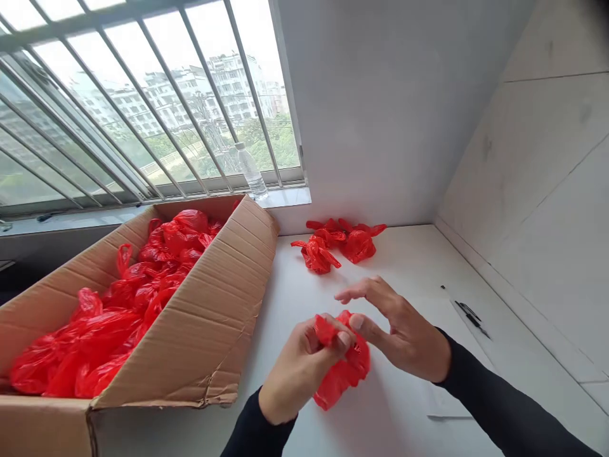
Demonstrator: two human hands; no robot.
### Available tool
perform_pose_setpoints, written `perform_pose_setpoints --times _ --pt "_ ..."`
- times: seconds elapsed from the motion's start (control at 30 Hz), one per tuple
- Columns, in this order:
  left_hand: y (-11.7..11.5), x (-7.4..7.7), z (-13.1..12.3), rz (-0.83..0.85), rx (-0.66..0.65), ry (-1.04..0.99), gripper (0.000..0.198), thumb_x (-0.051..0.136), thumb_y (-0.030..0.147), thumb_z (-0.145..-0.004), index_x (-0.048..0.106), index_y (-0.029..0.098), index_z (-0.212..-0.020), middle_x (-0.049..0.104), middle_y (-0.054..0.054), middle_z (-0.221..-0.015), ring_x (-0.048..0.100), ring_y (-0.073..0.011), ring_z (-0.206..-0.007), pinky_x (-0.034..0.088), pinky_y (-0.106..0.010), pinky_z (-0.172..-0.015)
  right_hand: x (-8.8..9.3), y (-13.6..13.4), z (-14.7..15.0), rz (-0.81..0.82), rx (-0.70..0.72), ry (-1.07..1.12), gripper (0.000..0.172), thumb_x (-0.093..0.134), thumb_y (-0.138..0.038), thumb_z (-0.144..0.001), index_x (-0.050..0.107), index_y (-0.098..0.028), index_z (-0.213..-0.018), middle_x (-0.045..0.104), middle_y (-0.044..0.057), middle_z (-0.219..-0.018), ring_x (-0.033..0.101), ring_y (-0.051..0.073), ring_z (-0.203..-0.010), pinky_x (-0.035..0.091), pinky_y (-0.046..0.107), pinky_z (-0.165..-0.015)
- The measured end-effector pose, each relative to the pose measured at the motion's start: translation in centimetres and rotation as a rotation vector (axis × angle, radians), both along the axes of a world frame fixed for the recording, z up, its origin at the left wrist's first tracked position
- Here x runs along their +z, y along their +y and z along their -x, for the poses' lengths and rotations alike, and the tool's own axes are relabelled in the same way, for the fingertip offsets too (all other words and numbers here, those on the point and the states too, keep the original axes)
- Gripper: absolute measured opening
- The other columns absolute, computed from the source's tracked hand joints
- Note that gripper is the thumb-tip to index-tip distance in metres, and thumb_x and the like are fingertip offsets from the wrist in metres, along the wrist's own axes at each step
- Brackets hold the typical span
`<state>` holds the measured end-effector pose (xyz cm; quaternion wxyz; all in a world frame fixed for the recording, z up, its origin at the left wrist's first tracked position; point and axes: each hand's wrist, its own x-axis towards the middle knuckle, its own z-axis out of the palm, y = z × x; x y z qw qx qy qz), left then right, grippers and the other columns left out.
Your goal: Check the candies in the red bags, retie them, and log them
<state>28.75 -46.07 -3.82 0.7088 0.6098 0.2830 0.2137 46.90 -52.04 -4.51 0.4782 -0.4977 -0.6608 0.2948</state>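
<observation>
Pinched in my left hand point(304, 365) is a red plastic bag point(345, 374), crumpled and hanging just over the white tabletop. My right hand point(397, 327) is at the bag's right side, its thumb by the top of the bag and its fingers stretched apart. Whether that thumb touches the plastic I cannot tell. What the bag contains, if anything, is hidden. Farther back on the table, against the wall, lie several knotted red plastic bags point(318, 252).
A large cardboard box point(228, 298) full of red plastic bags point(171, 254) stands on the left. On the windowsill is a clear water bottle point(251, 171), before a barred window. Pens point(471, 315) lie on paper at the right, near the wall.
</observation>
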Motion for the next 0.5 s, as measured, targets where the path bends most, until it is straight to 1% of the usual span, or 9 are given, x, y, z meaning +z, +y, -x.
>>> perform_pose_setpoints --times 0.03,0.07,0.13,0.2,0.27,0.33,0.4,0.43,0.5 --pt "-0.2 -0.1 0.2 -0.099 -0.005 0.033 0.005 0.061 0.021 -0.086 0.059 0.019 -0.081 0.062 0.0 -0.072 0.059 -0.0127 -0.065 0.048 -0.025 -0.065 -0.7 0.5 -0.1 0.053 0.056 0.038 0.033 0.047 -0.044 -0.102 0.058 -0.026 -0.127 0.066 0.005 -0.111 0.06 0.021 -0.103 0.046 0.037 -0.092" --pt "-0.4 -0.3 0.4 -0.212 0.013 0.072 0.006 0.06 0.013 -0.082 0.06 0.019 -0.083 0.063 0.0 -0.072 0.059 -0.0131 -0.065 0.048 -0.025 -0.065 -1.4 1.0 -0.1 0.125 0.127 0.083 0.039 0.04 -0.047 -0.104 0.054 -0.025 -0.133 0.067 0.006 -0.107 0.062 0.021 -0.098 0.047 0.037 -0.089" --pt "-0.6 -1.2 0.8 -0.431 0.109 0.152 0.022 0.056 0.002 -0.075 0.064 0.02 -0.086 0.064 -0.001 -0.076 0.058 -0.0137 -0.068 0.047 -0.025 -0.066 -2.9 2.0 0.1 0.268 0.205 0.185 0.047 0.031 -0.052 -0.105 0.054 -0.022 -0.133 0.066 0.003 -0.086 0.061 0.019 -0.077 0.049 0.034 -0.075" --pt "-0.6 -2.7 1.1 -0.654 0.223 0.202 0.036 0.051 -0.003 -0.073 0.069 0.021 -0.093 0.066 -0.003 -0.088 0.059 -0.0148 -0.076 0.048 -0.026 -0.071 -4.2 2.7 0.5 0.353 0.21 0.259 0.049 0.033 -0.056 -0.103 0.057 -0.02 -0.126 0.058 -0.001 -0.071 0.053 0.016 -0.063 0.044 0.03 -0.063" --pt "-0.4 -4.4 1.4 -0.874 0.295 0.193 0.048 0.046 -0.005 -0.078 0.069 0.025 -0.108 0.066 -0.005 -0.101 0.062 -0.0145 -0.082 0.05 -0.026 -0.074 -5.2 3.1 1.0 0.387 0.285 0.307 0.045 0.041 -0.056 -0.101 0.06 -0.02 -0.121 0.055 -0.001 -0.072 0.05 0.015 -0.063 0.042 0.028 -0.06" --pt "-0.3 -5.8 1.7 -1.076 0.32 0.166 0.054 0.043 -0.004 -0.084 0.066 0.029 -0.119 0.065 -0.006 -0.109 0.064 -0.0124 -0.08 0.052 -0.024 -0.072 -6.0 3.2 1.4 0.394 0.434 0.321 0.04 0.048 -0.053 -0.099 0.062 -0.019 -0.115 0.057 0.0 -0.079 0.05 0.015 -0.068 0.043 0.028 -0.064" --pt "-0.2 -6.4 2.1 -1.174 0.325 0.159 0.052 0.046 0.0 -0.088 0.066 0.033 -0.123 0.064 -0.007 -0.115 0.063 -0.0107 -0.073 0.052 -0.024 -0.066 -6.6 3.3 1.5 0.377 0.5 0.307 0.036 0.053 -0.051 -0.097 0.063 -0.018 -0.106 0.058 0.002 -0.084 0.05 0.015 -0.072 0.043 0.028 -0.067" --pt "-0.2 -6.4 2.3 -1.189 0.307 0.171 0.052 0.048 0.002 -0.088 0.066 0.035 -0.124 0.063 -0.008 -0.119 0.062 -0.0109 -0.072 0.053 -0.025 -0.065 -6.8 3.3 1.5 0.37 0.484 0.293 0.034 0.054 -0.05 -0.096 0.062 -0.017 -0.101 0.057 0.001 -0.083 0.049 0.014 -0.071 0.042 0.027 -0.066" --pt "-0.2 -6.0 2.8 -1.192 0.222 0.201 0.051 0.056 0.008 -0.086 0.065 0.037 -0.126 0.062 -0.008 -0.126 0.065 -0.0143 -0.079 0.055 -0.029 -0.071 -6.7 3.2 1.3 0.36 0.404 0.243 0.033 0.053 -0.049 -0.097 0.06 -0.017 -0.093 0.055 0.0 -0.078 0.047 0.013 -0.068 0.041 0.027 -0.064"
